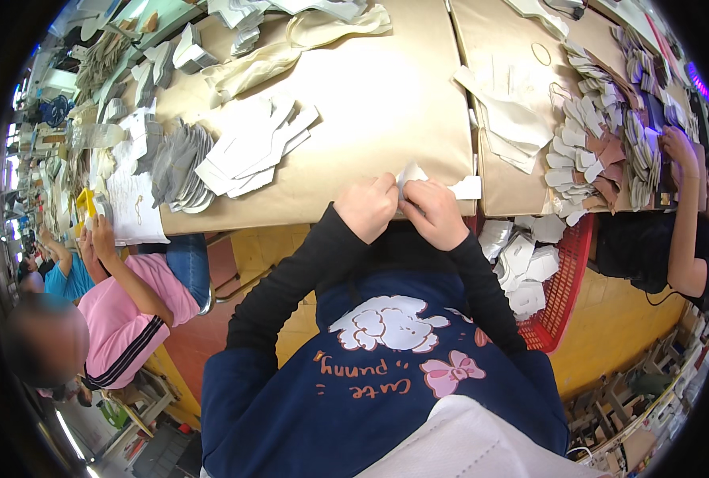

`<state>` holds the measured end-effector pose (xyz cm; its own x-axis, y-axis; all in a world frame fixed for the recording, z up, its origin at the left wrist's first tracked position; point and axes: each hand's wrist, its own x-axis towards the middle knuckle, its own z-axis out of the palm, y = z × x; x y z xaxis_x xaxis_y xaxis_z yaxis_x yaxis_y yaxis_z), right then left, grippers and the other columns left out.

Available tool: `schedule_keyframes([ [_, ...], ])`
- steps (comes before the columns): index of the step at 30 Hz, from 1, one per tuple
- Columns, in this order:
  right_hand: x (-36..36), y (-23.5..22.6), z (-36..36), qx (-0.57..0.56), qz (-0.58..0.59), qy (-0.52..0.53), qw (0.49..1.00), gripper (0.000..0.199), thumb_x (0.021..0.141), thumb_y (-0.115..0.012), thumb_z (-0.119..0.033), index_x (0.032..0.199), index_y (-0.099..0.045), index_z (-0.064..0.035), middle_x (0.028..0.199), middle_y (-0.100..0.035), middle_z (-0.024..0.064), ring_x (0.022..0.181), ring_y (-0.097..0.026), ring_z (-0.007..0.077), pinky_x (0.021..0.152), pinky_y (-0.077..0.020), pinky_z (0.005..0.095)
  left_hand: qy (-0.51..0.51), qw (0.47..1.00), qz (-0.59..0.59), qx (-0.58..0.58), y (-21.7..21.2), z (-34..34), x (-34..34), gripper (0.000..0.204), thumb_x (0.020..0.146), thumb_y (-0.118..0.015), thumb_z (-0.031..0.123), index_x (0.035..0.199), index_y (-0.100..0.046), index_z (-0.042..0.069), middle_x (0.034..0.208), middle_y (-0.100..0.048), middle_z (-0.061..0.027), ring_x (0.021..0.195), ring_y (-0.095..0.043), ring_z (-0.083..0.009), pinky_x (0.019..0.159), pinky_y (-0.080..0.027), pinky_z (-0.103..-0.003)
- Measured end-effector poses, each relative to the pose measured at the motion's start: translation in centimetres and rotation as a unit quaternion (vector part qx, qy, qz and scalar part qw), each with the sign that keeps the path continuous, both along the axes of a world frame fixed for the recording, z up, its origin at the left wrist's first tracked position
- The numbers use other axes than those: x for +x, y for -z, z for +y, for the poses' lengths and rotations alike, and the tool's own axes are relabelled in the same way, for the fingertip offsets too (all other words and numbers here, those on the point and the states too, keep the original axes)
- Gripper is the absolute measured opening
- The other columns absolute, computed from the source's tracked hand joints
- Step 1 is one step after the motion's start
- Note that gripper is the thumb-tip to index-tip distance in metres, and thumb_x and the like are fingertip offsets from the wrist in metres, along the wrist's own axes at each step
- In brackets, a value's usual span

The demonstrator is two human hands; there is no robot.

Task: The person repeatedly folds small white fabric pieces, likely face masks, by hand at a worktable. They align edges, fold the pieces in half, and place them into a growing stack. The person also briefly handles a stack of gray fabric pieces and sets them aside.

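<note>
At the table's front edge, my left hand (368, 209) and my right hand (435, 212) are close together, fingers pinched on a small white cut piece (409, 174). Part of that piece is hidden behind my fingers, and its material is hard to make out. Just right of my right hand another flat white piece (467, 188) lies at the table's edge. Farther left, a fanned pile of white cut pieces (251, 151) rests on the brown-covered table (370, 103). Beside it is a fanned stack of grey pieces (181, 167).
A red plastic basket (565, 279) holding white pieces stands below the table, right of me. Cream strips (259, 68) lie farther back. White pieces (509, 123) and several bundles (589, 143) cover the right table. A person in pink (131, 319) sits left; another person's arm (685, 215) reaches in at right.
</note>
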<state>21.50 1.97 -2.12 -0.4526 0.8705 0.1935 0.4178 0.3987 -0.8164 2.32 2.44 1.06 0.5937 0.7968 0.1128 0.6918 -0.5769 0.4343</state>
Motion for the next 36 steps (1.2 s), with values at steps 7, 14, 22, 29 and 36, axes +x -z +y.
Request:
schedule_keyframes([
  [7,-0.1,0.2,0.0,0.018,0.012,-0.014,1.0,0.01,0.083,-0.064,-0.009,0.083,-0.055,-0.0045,0.079,-0.057,0.0125,0.076,-0.057,0.0358,0.069,-0.0429,0.0427,0.003,0.996,0.068,0.062,-1.0,-0.3,0.4,0.006,0.076,-0.065,0.005,0.078,-0.058,0.006,0.083,-0.055,-0.0062,0.074,-0.064,-0.0214,0.059,-0.052,-0.034],
  [14,0.0,0.4,0.1,0.023,0.004,-0.019,1.0,0.011,0.086,-0.064,-0.012,0.084,-0.056,-0.0049,0.08,-0.059,0.0109,0.076,-0.058,0.0331,0.07,-0.0438,0.041,0.023,0.992,0.092,0.083,-1.1,0.4,0.5,0.012,0.077,-0.069,0.011,0.077,-0.057,0.007,0.08,-0.054,-0.0048,0.072,-0.064,-0.0188,0.057,-0.051,-0.034],
  [22,0.0,0.3,0.1,0.011,0.012,-0.013,1.0,0.011,0.086,-0.064,-0.01,0.084,-0.055,-0.0033,0.078,-0.056,0.0132,0.074,-0.056,0.0353,0.068,-0.0416,0.0411,-0.025,0.999,-0.014,-0.013,-0.3,1.0,-0.4,0.015,0.08,-0.072,0.012,0.081,-0.059,0.005,0.08,-0.06,-0.0063,0.066,-0.065,-0.0248,0.058,-0.053,-0.035],
  [29,0.1,0.3,0.2,0.01,0.024,-0.01,1.0,0.012,0.087,-0.064,-0.011,0.084,-0.056,-0.0029,0.078,-0.056,0.0129,0.073,-0.056,0.035,0.068,-0.0416,0.0411,-0.069,0.959,-0.229,-0.152,0.4,0.7,-1.5,0.008,0.087,-0.071,0.011,0.093,-0.072,0.006,0.094,-0.07,-0.0065,0.075,-0.07,-0.0264,0.064,-0.056,-0.036],
  [36,0.0,0.3,0.2,0.007,0.011,-0.017,1.0,0.011,0.088,-0.064,-0.013,0.086,-0.057,-0.0043,0.081,-0.06,0.0117,0.077,-0.059,0.0342,0.07,-0.0438,0.0416,-0.079,0.975,-0.17,-0.115,0.2,0.3,-1.0,0.01,0.089,-0.068,0.012,0.093,-0.074,0.005,0.093,-0.07,-0.008,0.08,-0.069,-0.029,0.071,-0.055,-0.038],
])
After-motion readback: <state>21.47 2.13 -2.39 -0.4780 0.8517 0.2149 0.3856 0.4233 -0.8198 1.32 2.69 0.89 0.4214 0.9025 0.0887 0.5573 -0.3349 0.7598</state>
